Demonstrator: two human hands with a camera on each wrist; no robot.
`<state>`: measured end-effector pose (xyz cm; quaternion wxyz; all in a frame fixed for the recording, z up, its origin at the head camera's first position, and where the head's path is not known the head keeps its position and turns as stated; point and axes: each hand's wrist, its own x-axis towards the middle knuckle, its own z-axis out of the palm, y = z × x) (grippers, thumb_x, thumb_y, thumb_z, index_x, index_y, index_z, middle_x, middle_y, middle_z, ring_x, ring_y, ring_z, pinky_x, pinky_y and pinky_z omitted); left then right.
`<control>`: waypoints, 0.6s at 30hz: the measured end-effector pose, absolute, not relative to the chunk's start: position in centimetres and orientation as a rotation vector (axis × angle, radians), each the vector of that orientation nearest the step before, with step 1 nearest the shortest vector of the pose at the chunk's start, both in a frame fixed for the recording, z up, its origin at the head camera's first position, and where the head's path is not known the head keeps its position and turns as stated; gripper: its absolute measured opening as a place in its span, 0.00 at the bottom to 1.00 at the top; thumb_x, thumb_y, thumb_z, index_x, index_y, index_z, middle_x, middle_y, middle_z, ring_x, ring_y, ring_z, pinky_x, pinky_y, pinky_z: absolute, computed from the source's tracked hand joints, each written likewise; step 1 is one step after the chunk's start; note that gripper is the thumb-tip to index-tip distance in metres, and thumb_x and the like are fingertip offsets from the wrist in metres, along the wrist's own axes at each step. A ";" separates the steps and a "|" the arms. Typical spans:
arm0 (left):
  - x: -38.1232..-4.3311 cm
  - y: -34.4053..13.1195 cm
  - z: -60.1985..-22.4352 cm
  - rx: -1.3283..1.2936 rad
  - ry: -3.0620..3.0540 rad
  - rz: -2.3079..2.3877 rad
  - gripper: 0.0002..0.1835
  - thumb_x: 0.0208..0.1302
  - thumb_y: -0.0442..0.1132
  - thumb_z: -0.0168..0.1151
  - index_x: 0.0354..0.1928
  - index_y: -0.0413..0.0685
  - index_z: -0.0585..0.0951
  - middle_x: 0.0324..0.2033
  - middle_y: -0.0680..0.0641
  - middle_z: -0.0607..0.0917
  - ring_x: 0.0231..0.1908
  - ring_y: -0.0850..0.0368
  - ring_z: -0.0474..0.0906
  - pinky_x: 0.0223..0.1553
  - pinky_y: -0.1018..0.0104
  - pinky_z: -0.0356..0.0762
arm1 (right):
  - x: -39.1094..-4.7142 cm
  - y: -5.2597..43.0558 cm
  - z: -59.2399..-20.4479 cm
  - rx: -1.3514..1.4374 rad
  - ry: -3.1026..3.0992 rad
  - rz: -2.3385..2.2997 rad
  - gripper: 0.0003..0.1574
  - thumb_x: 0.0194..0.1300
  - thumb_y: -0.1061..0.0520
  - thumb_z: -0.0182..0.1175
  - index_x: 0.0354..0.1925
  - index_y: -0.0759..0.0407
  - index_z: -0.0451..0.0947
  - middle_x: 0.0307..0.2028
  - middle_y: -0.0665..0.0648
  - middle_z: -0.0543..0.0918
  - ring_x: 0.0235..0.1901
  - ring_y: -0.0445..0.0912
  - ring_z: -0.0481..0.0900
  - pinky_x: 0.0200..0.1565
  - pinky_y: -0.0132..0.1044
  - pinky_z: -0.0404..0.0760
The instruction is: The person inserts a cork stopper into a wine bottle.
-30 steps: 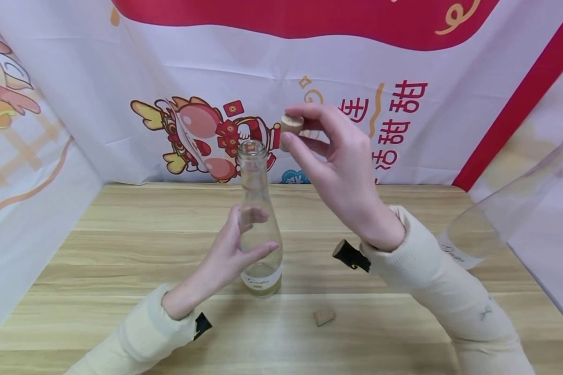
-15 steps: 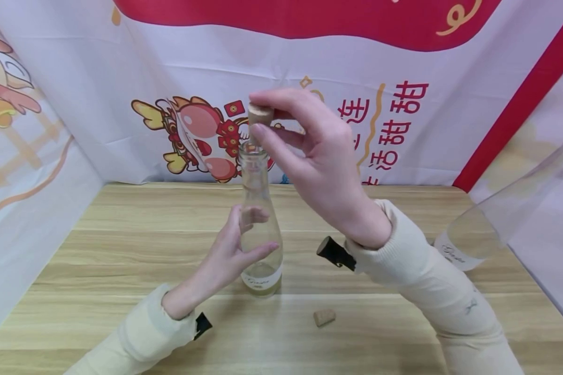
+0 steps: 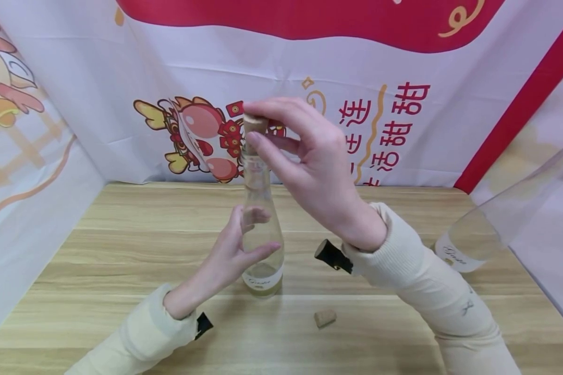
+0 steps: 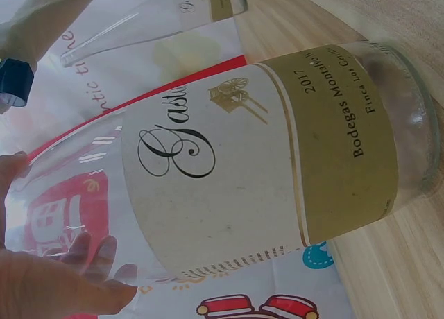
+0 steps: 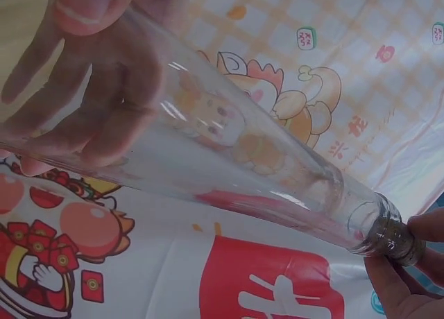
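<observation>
A clear glass wine bottle (image 3: 262,284) with a white and gold label stands upright on the wooden table. My left hand (image 3: 225,260) holds its body, thumb in front and fingers seen through the glass behind; the left wrist view shows the label (image 4: 229,159) close up. Above the neck, my right hand (image 3: 314,166) pinches a cork (image 3: 254,125) between thumb and fingers. In the right wrist view the cork (image 5: 397,241) meets the bottle's mouth; how far it goes in, I cannot tell. Another cork (image 3: 325,318) lies on the table in front of the bottle.
A second clear bottle (image 3: 462,250) with a similar label stands at the right, partly behind the right sleeve (image 3: 403,265). Printed white cloth (image 3: 216,57) hangs behind the table. Small black pieces (image 3: 333,256) sit at both wrists.
My right hand has carried the cork leftward to above the bottle, then lowered it to the mouth. The left hand and bottle have stayed in place.
</observation>
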<state>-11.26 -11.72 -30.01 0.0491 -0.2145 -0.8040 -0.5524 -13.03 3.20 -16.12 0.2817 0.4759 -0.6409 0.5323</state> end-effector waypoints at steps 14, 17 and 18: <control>-11.4 -11.7 -30.2 -0.679 -2.428 -1.657 0.30 0.54 0.36 0.66 0.54 0.42 0.60 0.52 0.46 0.72 0.55 0.53 0.69 0.59 0.54 0.65 | -13.0 3.2 -16.4 1.269 -1.739 1.386 0.13 0.55 0.74 0.58 0.41 0.79 0.75 0.40 0.68 0.77 0.42 0.50 0.77 0.46 0.34 0.78; -11.4 -11.7 -30.2 -0.680 -2.429 -1.660 0.30 0.54 0.36 0.66 0.54 0.42 0.60 0.52 0.46 0.72 0.56 0.53 0.68 0.59 0.53 0.65 | -13.0 3.2 -16.5 1.264 -1.740 1.375 0.12 0.55 0.73 0.58 0.40 0.78 0.75 0.39 0.68 0.78 0.41 0.49 0.78 0.45 0.34 0.79; -11.4 -11.7 -30.2 -0.679 -2.430 -1.663 0.30 0.54 0.36 0.66 0.54 0.42 0.60 0.52 0.46 0.72 0.56 0.53 0.68 0.59 0.53 0.65 | -13.1 3.2 -16.5 1.263 -1.740 1.370 0.11 0.55 0.73 0.58 0.40 0.78 0.75 0.39 0.67 0.78 0.41 0.49 0.78 0.45 0.34 0.79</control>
